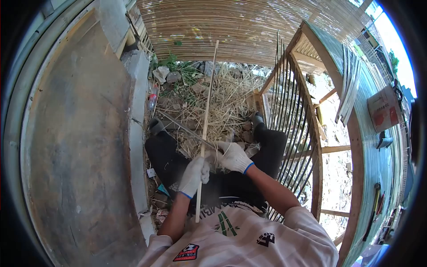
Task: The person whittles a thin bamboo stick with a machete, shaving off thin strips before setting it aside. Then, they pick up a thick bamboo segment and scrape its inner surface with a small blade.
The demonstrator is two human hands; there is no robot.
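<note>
A long pale bamboo strip (207, 102) stands nearly upright across the view, its lower end in front of my shirt. My left hand (194, 174), in a white knit glove with a blue cuff, is closed around its lower part. My right hand (234, 158), gloved the same way, is closed on a long narrow knife (183, 127). The grey blade points up and left and crosses the strip just above my left hand. The knife's handle is hidden in the glove. Both hands are close together between my knees.
Straw-like bamboo shavings (231, 95) and stones cover the ground. A large worn wooden board (80, 133) stands at left. At right are a slatted wooden frame (318, 173) and a bench (378, 164) bearing a box (383, 109), tools and strips. A bamboo screen (213, 26) closes the back.
</note>
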